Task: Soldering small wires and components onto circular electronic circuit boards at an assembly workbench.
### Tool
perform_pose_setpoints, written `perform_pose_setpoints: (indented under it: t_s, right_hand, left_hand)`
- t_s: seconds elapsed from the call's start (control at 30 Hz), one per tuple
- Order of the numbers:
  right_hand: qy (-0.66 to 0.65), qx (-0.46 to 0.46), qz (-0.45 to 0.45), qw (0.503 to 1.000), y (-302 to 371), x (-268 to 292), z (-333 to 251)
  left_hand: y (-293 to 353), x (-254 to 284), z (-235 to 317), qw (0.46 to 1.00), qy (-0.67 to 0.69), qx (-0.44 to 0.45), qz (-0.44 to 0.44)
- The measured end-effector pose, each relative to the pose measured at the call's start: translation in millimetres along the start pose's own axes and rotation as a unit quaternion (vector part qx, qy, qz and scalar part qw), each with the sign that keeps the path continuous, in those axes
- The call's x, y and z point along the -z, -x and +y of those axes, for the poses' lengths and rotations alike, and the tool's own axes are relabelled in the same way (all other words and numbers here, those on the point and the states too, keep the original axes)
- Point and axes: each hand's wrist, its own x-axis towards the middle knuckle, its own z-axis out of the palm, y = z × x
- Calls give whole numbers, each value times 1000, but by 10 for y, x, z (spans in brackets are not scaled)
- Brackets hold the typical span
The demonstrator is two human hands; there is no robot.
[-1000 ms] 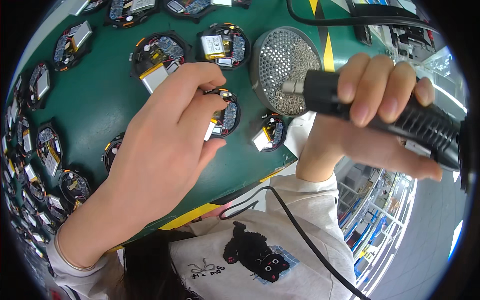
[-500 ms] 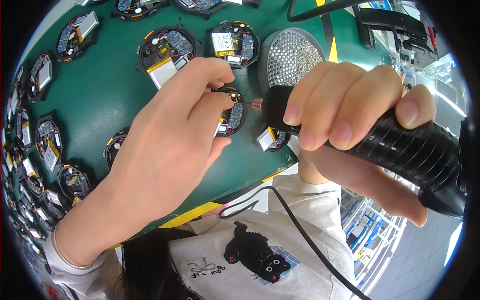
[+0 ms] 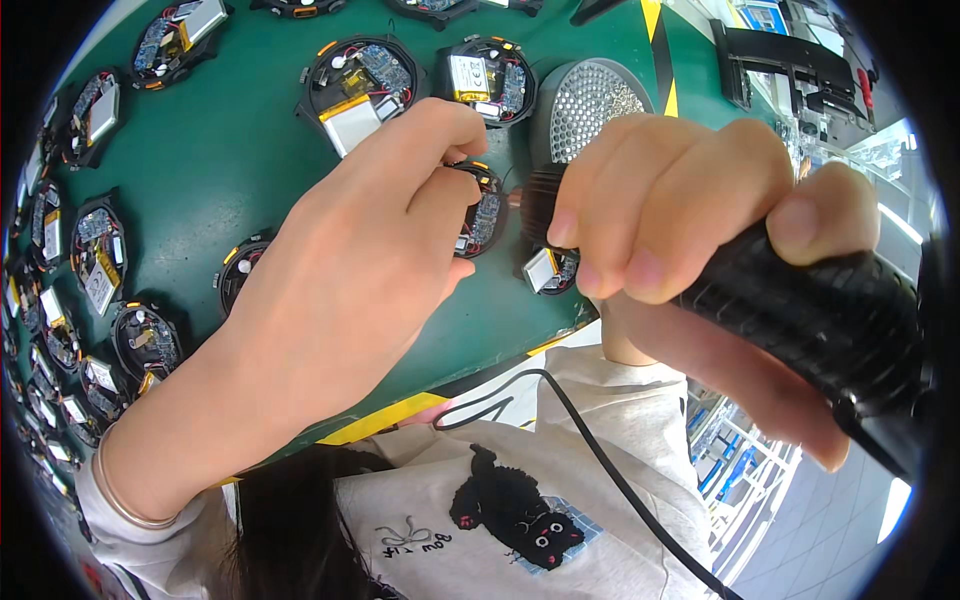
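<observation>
My left hand has its thumb and fingers closed on a round black smartwatch case with its circuit board exposed, and it covers much of the case. My right hand is wrapped around a black electric screwdriver. The screwdriver lies aslant, its copper-coloured tip at the right rim of that case. Whether the bit touches a screw is too small to tell. Just right of the case, partly under my right hand, lies a smaller open watch part with a silver battery.
A round grey perforated screw tray stands behind the screwdriver. More open watch cases with loose batteries lie at the back and crowd the left side. A black cable hangs before my shirt. Yellow-black tape edges the green mat.
The screwdriver has tilted and shifted slightly left, with less of its bit showing. My left hand and the watch case sit a little farther right, as do the nearby cases, as the view shifts.
</observation>
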Motion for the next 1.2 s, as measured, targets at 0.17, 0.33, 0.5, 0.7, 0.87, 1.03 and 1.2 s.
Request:
perform_pose_setpoints:
  t_s: [0.17,0.33,0.5,0.7,0.87,1.03,1.2]
  right_hand:
    - [-106,69,107,986,121,5,111]
    - [-129,89,140,978,136,-3,89]
    - [-148,90,209,962,83,-103,-3]
    - [-157,120,276,941,45,-171,-30]
    - [-150,98,277,944,55,-187,-46]
    - [-164,107,316,928,21,-284,-35]
    - [-170,95,278,940,60,-161,-156]
  left_hand:
    - [-22,48,79,998,46,37,-8]
    - [-23,7,46,993,111,43,-4]
    - [-13,-17,40,993,108,38,26]
    - [-40,5,44,994,106,6,31]
    - [-46,-4,47,992,117,-36,19]
    - [-19,-16,42,995,81,-65,-13]
    - [-1,-72,172,998,29,-40,-26]
